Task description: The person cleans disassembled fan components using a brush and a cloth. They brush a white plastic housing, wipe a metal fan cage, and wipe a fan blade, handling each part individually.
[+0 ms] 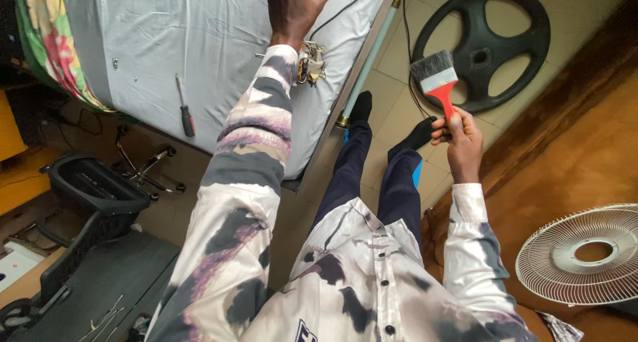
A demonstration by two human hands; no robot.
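Observation:
My right hand (460, 141) holds a paintbrush (437, 80) by its red handle, dark bristles pointing up, above the tiled floor. My left hand (292, 8) reaches far out over a table covered with a grey-white cloth (199, 36); its fingers close on a small pale object at the frame's top edge, mostly cut off. A black cable (342, 11) runs from there across the cloth. Just below my left wrist lies a small metal part with wires (311, 63). A screwdriver (184, 109) with a dark red handle lies on the cloth to the left.
A black steering wheel (481, 46) lies on the floor ahead. A white fan grille (581, 252) sits at lower right. A black office chair (93, 202) lies tipped over at left. A pale pipe (369, 59) runs along the table edge. Small screws dot the cloth.

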